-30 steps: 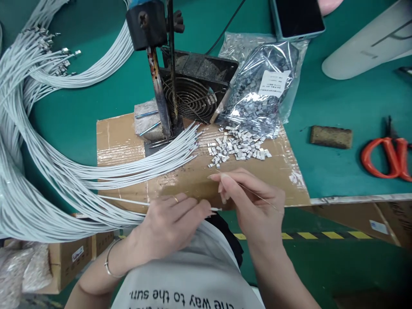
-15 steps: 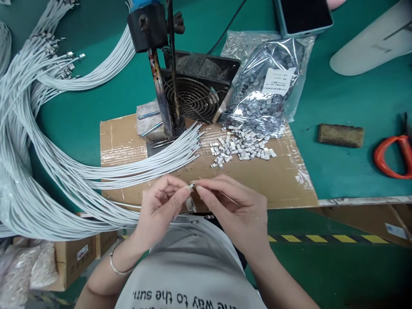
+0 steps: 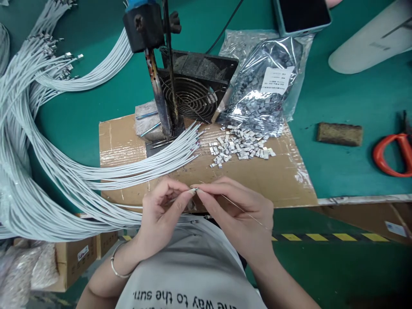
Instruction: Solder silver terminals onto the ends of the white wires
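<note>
My left hand is closed in a pinch on the end of a white cable, just above my lap. My right hand is closed too, thumb and forefinger pressed together at the cable's tip; any small part between them is hidden. A thin solder wire runs through the right hand, its free end poking out past the forefinger. Beyond the hands, cut white cables lie fanned on a cardboard sheet, beside a loose pile of small metal connectors.
A soldering iron hangs in a stand before a black fan. Behind the pile lies a plastic bag of connectors. Thick cable bundles cover the left side. Rightward are a brown block, red-handled scissors and a phone.
Both hands have shifted slightly to the right, and the fingertips have closed together over the cable's tip. The view has moved a little; the items on the table stay put.
</note>
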`<state>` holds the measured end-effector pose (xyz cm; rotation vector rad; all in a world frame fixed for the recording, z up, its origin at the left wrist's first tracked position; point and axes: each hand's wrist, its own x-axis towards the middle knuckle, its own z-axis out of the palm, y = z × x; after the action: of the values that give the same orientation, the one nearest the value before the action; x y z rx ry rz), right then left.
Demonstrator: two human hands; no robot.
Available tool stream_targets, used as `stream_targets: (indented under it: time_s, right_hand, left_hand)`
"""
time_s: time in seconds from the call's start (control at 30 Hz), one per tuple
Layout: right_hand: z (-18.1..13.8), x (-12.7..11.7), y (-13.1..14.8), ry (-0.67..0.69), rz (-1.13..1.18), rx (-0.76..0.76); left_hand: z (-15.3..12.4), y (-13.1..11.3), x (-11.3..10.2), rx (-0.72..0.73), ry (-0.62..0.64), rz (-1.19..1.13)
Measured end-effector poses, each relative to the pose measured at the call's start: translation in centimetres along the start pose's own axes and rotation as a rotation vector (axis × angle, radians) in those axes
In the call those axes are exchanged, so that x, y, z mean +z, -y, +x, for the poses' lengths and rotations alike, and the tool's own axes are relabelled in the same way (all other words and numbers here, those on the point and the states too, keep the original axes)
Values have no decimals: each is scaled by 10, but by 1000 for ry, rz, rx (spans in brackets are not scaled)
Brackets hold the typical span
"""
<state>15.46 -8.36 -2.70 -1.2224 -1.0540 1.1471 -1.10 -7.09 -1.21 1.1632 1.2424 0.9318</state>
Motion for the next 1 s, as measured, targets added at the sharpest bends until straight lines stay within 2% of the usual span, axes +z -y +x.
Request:
stream_targets:
  time_s: [0.33,0.5,0.6,0.83,1.0]
  right_hand:
    - [7,-2,-3,41,236,155]
    - [14,-15,3,171,144,261]
    - [15,-23,5,231,63,244]
    - [14,-24,3,243,24,127]
    - [11,-24,0,210,0,124]
  left_hand:
    - [-3,-3,0,92,11,189]
    - [-2,-6,-6,247,119,367]
    - [0,-9,-10,294,182,452]
    - [2,-8,-8,129,119,384]
    - [2,-7,-6,227,94,463]
